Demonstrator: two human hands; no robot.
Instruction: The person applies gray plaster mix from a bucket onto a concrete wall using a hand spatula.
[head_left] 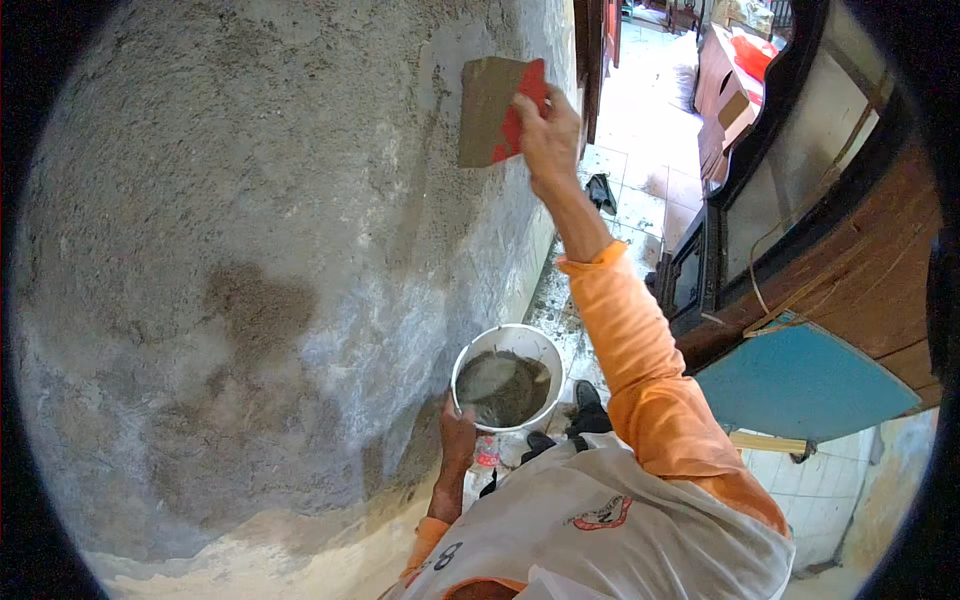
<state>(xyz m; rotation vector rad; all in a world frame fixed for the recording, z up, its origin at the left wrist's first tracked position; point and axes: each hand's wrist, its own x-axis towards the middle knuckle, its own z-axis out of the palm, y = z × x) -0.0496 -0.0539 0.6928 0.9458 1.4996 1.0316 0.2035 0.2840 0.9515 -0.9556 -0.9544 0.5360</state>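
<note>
My right hand (550, 140) is closed on a trowel (482, 115) with a red grip, raised high at the wall. The trowel's broad grey-brown face lies at the rough plastered wall (260, 180), beside a darker patch of grey coating. Below, my left hand (456, 428) grips the left rim of a white bucket (540, 340) holding wet grey mortar (500, 385). The bucket is held low by the wall, above my feet.
A narrow splattered tile floor (640, 210) runs along the wall toward a bright opening, with a dark shoe-like item (600, 195) on it. At right stand a dark-framed glass cabinet (790, 170), a blue board (800, 380) and, farther back, a wooden counter (725, 90) with red material.
</note>
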